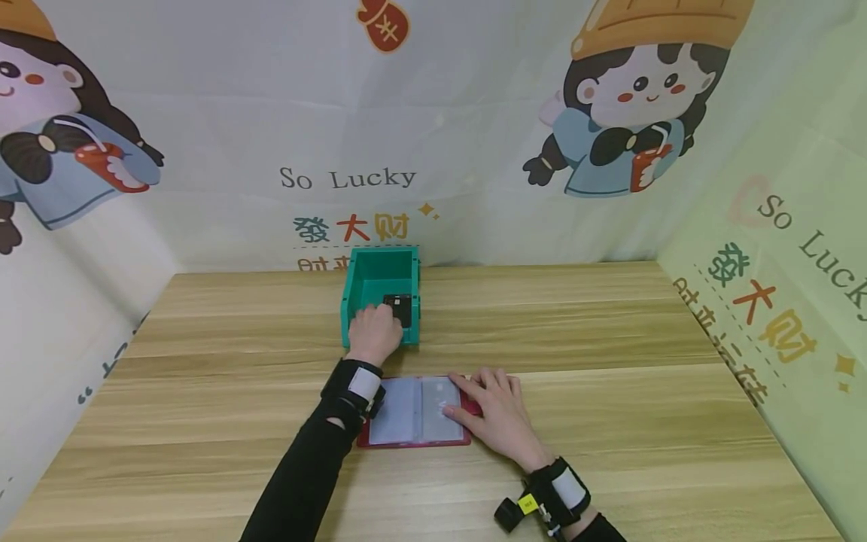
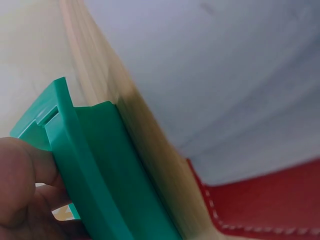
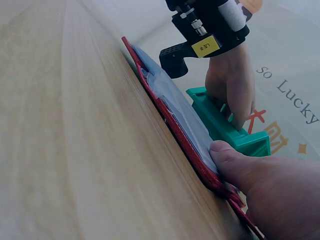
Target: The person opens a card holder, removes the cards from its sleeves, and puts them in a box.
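Note:
A red-covered card holder (image 1: pixel 395 410) with clear plastic sleeves lies spread open on the table. My right hand (image 1: pixel 500 421) rests at its right side, thumb on the sleeve page and fingers extended near the top right corner. In the right wrist view the thumb (image 3: pixel 227 157) presses on the plastic pages. My left hand (image 1: pixel 375 335) reaches down into the green bin (image 1: pixel 346 301) behind the card holder. Beside it inside the bin is a dark flat item (image 1: pixel 401 309). The left fingertips are hidden by the bin wall, so I cannot tell what they hold.
The wood-grain table (image 1: pixel 576 324) stretches out on both sides. A printed cloth (image 1: pixel 474 150) with cartoon figures hangs behind the table, and the bin stands near that back edge. My left forearm (image 1: pixel 305 467) passes along the card holder's left side.

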Demonstrator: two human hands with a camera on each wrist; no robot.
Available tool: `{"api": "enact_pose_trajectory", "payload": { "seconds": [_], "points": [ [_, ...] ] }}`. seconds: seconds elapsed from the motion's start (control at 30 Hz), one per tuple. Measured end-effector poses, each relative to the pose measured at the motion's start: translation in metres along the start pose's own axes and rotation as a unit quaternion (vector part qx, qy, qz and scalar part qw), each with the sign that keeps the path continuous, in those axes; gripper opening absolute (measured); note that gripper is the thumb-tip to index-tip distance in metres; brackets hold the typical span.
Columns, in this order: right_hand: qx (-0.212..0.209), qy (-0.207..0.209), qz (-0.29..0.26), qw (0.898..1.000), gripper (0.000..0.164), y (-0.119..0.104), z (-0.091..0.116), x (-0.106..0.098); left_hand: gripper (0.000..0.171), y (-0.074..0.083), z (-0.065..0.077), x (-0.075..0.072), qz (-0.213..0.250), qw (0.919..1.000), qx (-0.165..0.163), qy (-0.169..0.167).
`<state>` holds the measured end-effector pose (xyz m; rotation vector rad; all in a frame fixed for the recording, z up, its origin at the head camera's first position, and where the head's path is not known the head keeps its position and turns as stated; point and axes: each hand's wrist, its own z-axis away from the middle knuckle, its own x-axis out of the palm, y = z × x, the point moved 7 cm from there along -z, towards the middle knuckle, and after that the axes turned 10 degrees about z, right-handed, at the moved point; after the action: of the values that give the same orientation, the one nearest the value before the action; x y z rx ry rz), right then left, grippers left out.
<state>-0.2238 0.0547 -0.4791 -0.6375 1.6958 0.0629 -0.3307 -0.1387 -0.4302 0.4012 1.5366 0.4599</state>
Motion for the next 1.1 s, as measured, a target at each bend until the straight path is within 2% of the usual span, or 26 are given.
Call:
{"api": "enact_pose_trajectory", "payload": {
  "seconds": [0.1,0.27,0.43,0.5,0.6,0.8,0.93,1.1],
  "points": [
    [0.001,-0.003,0.001,1.0,0.053,0.0,0.0,0.001,0.027,0.0,0.001,0.0,0.006,0.9999,0.009,0.006],
    [0.0,-0.005,-0.001,1.0,0.054,-0.001,0.0,0.002,0.028,0.004,0.009,-0.007,0.034,0.997,0.047,0.051],
    [-0.002,-0.008,-0.004,1.0,0.056,-0.002,0.0,0.002,0.026,0.008,0.036,-0.017,0.108,0.9853,0.086,0.101],
    [-0.004,-0.007,-0.006,1.0,0.056,-0.002,0.0,0.002,0.023,0.008,0.05,-0.017,0.13,0.9812,0.096,0.105],
    [-0.001,-0.003,-0.004,1.0,0.056,-0.001,0.0,0.001,0.016,0.009,0.071,-0.009,0.148,0.9801,0.107,0.078],
    [0.003,0.002,0.002,1.0,0.055,0.0,0.0,0.002,0.01,0.008,0.098,0.015,0.18,0.9775,0.103,-0.039],
    [0.003,0.005,0.0,1.0,0.055,0.001,0.0,0.003,0.01,0.006,0.106,0.022,0.2,0.9713,0.098,-0.084],
    [0.009,0.01,-0.007,1.0,0.052,0.001,0.0,0.002,0.012,0.001,0.108,0.029,0.221,0.965,0.077,-0.118]
  ]
}}
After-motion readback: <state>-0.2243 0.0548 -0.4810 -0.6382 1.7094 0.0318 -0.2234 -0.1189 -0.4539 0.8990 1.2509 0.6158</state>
